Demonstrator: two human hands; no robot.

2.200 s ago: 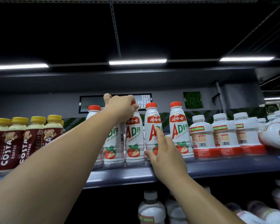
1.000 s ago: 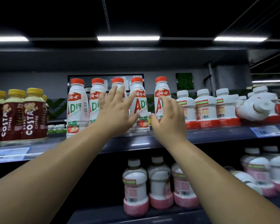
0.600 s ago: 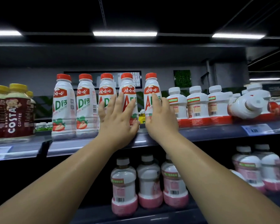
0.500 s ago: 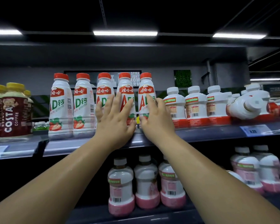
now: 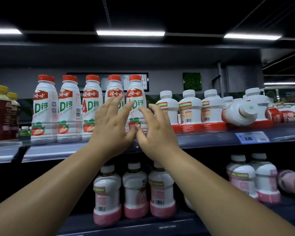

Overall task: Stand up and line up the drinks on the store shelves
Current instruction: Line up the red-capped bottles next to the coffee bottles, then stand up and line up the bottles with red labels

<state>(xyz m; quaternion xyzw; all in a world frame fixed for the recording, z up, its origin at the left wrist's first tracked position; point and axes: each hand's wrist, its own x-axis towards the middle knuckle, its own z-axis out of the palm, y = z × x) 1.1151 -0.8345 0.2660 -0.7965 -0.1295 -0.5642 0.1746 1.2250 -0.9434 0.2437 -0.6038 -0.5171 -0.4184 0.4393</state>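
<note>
On the upper shelf [image 5: 203,141], five AD calcium milk bottles [image 5: 44,109] stand left of the squat bottles [image 5: 190,109]; my hands [image 5: 111,128] hover before them.

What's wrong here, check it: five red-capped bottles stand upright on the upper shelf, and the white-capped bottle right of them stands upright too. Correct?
Partly. The five red-capped bottles do stand upright, but the head view shows one white-capped bottle lying on its side.

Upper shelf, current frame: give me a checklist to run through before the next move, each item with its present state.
1. Five red-capped AD bottles upright in a row: ok.
2. Left hand empty, open: ok.
3. Right hand empty, open: ok.
4. White bottle on the right standing: not ok, lies on its side.
5. Pink bottle on lower shelf standing: not ok, tipped over.
6. Rear rows straight: cannot tell.
</note>
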